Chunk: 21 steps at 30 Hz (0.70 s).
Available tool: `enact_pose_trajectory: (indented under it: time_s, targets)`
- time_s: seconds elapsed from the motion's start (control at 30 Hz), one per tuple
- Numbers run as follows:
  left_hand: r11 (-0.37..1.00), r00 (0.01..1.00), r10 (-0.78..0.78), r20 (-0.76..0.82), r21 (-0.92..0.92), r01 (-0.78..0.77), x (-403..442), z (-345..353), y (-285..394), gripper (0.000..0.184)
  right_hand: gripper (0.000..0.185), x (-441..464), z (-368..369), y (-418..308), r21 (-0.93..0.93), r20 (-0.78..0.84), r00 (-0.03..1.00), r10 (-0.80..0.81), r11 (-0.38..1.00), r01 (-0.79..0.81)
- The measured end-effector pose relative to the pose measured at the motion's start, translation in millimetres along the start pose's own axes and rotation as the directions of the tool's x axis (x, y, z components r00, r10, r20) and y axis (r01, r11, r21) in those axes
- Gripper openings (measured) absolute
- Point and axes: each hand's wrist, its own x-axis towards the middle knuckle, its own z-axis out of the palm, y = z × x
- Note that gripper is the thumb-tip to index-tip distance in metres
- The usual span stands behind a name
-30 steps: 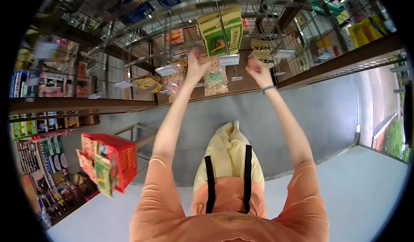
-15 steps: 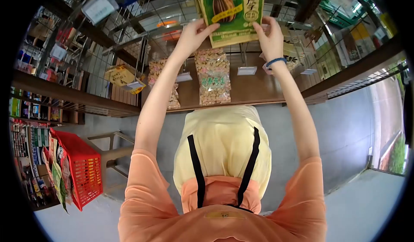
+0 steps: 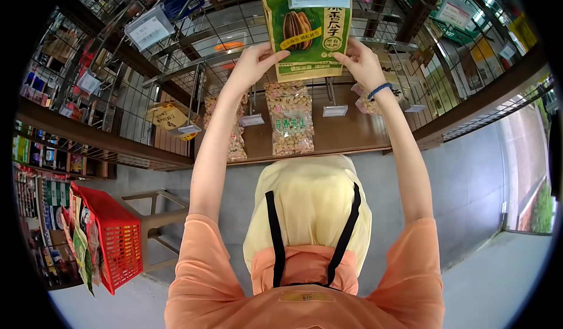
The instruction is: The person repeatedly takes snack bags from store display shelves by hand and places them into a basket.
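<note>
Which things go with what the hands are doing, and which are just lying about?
For the job:
Flat green-and-cream packet, held by the left hand and right hand
Red plastic basket of packets, probably

Just about:
Clear plastic bag of pinkish-brown nuts
Tan-and-yellow packet at the left

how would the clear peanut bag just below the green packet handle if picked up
The clear peanut bag probably flexes, since its soft-looking film bulges around many separate nuts. That film shines, so it may feel a little slippery.
</note>
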Motion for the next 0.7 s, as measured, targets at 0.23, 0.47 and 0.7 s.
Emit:
enact_pose_trajectory:
  time_s: [0.23, 0.47, 0.7]
  targets:
    - [1.0, 0.997, 0.013, -0.077, -0.015, -0.014, 0, 5, -19, 0.027, 0.033, -1, 7, 3, -0.116, -0.045, 0.997, -0.062, 0.992, 0.056]
    - [0.992, 0.999, -0.012, -0.032, 0.121, 0.016, -1, 1, -6, 0.025, 0.029, -12, 4, -4, -0.053, -0.07, 0.996, -0.053, 0.997, 0.049]
    - [0.995, 0.998, 0.044, 0.048, 0.092, -0.049, -43, -10, 24, 0.025, 0.026, -58, -10, -42, 0.258, 0.106, 0.986, 0.13, 0.954, -0.154]
